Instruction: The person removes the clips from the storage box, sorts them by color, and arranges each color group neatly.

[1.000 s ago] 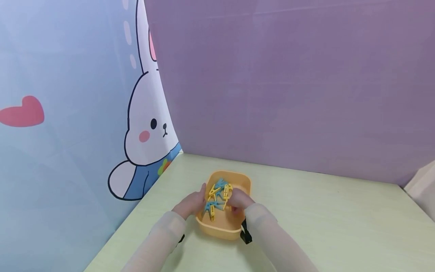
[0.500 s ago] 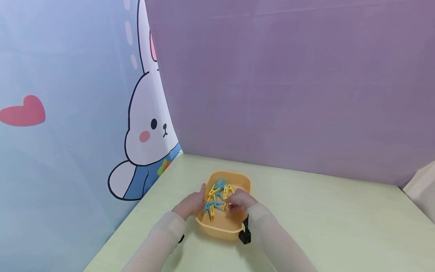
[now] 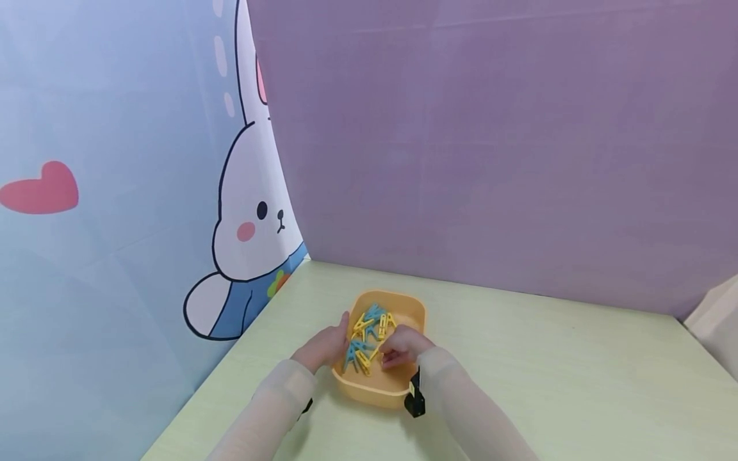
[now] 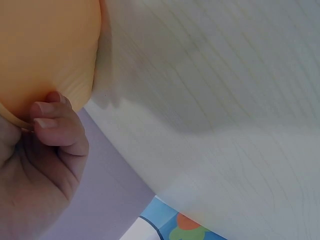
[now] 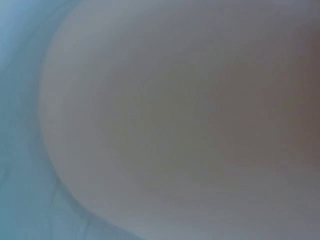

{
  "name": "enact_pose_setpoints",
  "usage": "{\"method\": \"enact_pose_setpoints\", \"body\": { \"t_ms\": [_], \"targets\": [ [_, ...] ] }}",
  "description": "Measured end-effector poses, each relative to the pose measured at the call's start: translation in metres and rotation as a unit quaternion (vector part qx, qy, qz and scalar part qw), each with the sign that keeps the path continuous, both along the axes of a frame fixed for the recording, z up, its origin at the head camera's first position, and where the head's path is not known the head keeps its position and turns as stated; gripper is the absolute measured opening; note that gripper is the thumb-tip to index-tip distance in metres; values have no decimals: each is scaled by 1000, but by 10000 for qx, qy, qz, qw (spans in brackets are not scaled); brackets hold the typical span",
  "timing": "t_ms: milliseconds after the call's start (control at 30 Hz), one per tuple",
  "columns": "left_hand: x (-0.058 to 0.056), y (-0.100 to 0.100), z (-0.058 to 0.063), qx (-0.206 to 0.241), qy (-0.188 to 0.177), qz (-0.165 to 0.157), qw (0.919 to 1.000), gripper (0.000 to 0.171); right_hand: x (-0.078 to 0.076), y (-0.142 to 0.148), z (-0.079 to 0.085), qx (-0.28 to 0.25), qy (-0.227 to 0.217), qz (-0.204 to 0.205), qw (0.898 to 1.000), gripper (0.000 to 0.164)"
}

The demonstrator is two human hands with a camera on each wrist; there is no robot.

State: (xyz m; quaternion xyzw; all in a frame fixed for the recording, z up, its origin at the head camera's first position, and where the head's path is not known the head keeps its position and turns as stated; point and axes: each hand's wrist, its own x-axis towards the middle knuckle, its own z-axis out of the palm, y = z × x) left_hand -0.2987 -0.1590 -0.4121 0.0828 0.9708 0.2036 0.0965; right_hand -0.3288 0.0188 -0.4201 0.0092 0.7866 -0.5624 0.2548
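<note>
An orange plastic bin [image 3: 371, 396] stands on the table, with several blue and yellow clothespins lying along its left half. My left hand [image 3: 325, 346] grips the bin's left rim; in the left wrist view its curled fingers [image 4: 57, 127] press the outer wall [image 4: 45, 50] while the thumb is over the rim. Inside the bin, my right hand [image 3: 405, 342] has its fingers curled and pinches a yellow clothespin [image 3: 375, 353], partly hidden by the fingertips. Close by lie blue clothespins [image 3: 353, 352] and another yellow clothespin [image 3: 363, 362]. The right wrist view is a blur.
The pale table [image 3: 553, 358] extends to the right of the bin. A purple backdrop [image 3: 490, 147] rises behind it, and a blue panel with a printed rabbit [image 3: 254, 211] stands at the left. Something whitish [image 3: 717, 320] is at the right edge.
My right hand has shifted slightly down and left inside the bin. The lower blue and yellow clothespins have turned and slid a little. The left hand keeps its place on the rim.
</note>
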Motion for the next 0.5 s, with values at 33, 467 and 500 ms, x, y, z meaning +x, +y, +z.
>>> {"method": "enact_pose_setpoints", "body": {
  "t_ms": [33, 467, 500],
  "targets": [
    [0, 0, 0, -9, 3, -2, 10000, 61, 0, 0, -1, 34, 22, -3, 10000, 9],
    [-1, 0, -1, 36, -68, 80, 9999, 61, 5, -2, -3, -73, 78, -36, 9999, 9],
    [-1, 0, -1, 29, -66, 87, 9999, 61, 5, -2, -2, -132, 47, -29, 9999, 12]
  ]
}}
